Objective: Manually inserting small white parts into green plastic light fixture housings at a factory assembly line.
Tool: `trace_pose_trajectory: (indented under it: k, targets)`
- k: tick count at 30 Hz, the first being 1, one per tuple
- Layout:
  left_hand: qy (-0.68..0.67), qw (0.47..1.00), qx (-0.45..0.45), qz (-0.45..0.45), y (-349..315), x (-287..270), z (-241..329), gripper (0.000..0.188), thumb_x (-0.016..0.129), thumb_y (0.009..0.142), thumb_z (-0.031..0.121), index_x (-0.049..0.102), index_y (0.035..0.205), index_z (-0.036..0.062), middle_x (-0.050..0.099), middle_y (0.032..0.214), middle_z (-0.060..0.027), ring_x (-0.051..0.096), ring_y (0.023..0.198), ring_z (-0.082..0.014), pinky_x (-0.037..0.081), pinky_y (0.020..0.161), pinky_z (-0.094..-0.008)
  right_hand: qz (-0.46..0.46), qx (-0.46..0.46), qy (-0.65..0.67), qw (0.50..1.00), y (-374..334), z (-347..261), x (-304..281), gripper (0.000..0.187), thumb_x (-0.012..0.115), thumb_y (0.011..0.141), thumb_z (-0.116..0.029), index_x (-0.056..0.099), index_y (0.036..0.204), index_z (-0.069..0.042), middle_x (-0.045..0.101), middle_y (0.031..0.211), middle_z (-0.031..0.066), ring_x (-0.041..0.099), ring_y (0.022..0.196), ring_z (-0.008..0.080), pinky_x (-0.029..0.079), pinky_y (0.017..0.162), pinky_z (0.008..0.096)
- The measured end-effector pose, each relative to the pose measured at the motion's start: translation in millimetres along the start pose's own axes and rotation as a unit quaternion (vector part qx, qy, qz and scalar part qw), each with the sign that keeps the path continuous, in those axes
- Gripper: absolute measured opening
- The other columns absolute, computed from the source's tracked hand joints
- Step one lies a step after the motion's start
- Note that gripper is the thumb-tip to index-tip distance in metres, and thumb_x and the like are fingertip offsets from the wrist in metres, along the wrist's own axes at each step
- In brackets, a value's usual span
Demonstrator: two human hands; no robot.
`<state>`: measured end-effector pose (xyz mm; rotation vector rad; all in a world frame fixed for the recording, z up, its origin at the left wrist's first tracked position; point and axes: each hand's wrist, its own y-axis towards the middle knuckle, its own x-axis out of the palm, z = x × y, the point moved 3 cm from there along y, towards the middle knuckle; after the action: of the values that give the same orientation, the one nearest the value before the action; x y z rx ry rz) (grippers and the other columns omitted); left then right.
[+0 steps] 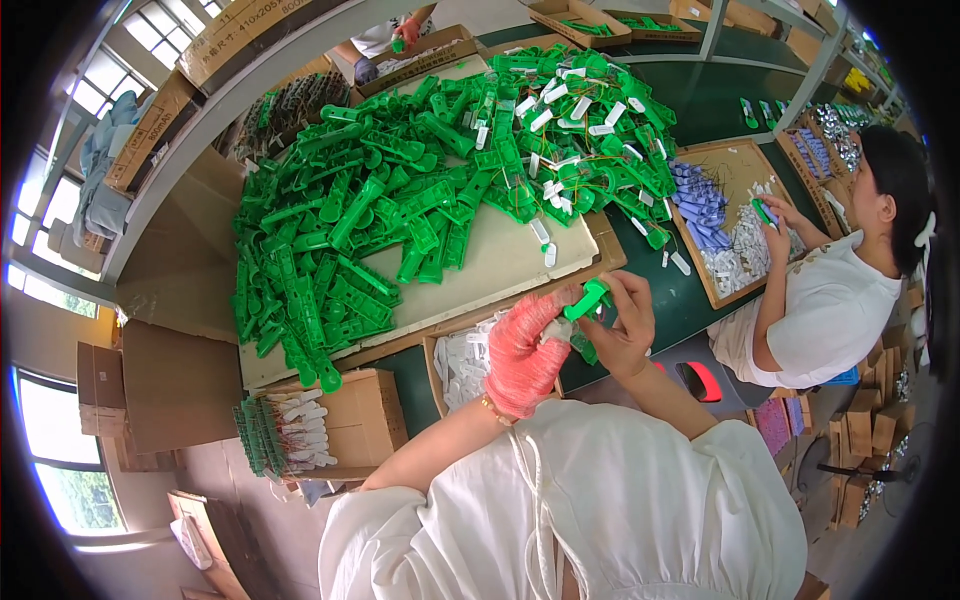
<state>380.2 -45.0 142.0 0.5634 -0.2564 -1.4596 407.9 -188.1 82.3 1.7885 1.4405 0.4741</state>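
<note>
My left hand [524, 352] wears a reddish-pink knitted glove, and its fingers are closed on a small green plastic housing [589, 299] in front of my chest. My bare right hand [630, 325] pinches the same housing from the other side. More green plastic shows just under my right fingers; whether it is a separate part I cannot make out. Beyond my hands a large heap of green plastic housings [350, 212] lies on a pale cardboard sheet [500, 250]. To its right are green housings with thin wires and white tabs [580, 115].
Below my left forearm sits a box of white plastic pieces [462, 362]. At left, an open carton [362, 412] adjoins stacked green circuit boards [262, 435]. On my right a co-worker [830, 285] handles a green part over a tray [735, 155] of purple and white pieces. A metal shelf frame [200, 135] arches overhead.
</note>
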Motion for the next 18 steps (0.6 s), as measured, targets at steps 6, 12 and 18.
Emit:
trace_pose_trajectory:
  k: [6,12,18]
  targets:
    - [-0.014,0.998,-0.04,-0.036,-1.0,-0.2,1.2,0.046,0.05,0.07,-0.002,0.056,0.115,0.0082,0.057,0.082,-0.0099,0.056,0.073,-0.0224,0.045,0.068,-0.028,-0.025,0.028,0.034,0.999,0.2,3.2,1.8,0.058,0.067,0.056,0.01,0.054,0.112,0.004,0.048,0.106,0.0141,0.05,0.094,0.0222,0.042,0.078,0.0274]
    - [-0.003,0.998,-0.039,-0.051,1.5,3.2,5.1,0.049,0.05,0.07,-0.003,0.056,0.117,0.0085,0.055,0.08,-0.0091,0.054,0.072,-0.0215,0.044,0.067,-0.0276,-0.022,0.029,0.044,0.998,-0.9,9.5,0.6,0.056,0.067,0.056,0.008,0.055,0.111,0.004,0.049,0.106,0.0131,0.05,0.094,0.0219,0.041,0.079,0.028]
    - [-0.003,0.998,-0.038,-0.059,4.2,5.5,2.3,0.047,0.051,0.071,-0.002,0.056,0.116,0.0083,0.055,0.079,-0.0084,0.053,0.069,-0.0199,0.044,0.066,-0.0273,-0.018,0.033,0.046,0.998,0.8,11.5,-1.4,0.056,0.067,0.057,0.007,0.055,0.111,0.003,0.05,0.105,0.0128,0.05,0.093,0.022,0.042,0.078,0.028]
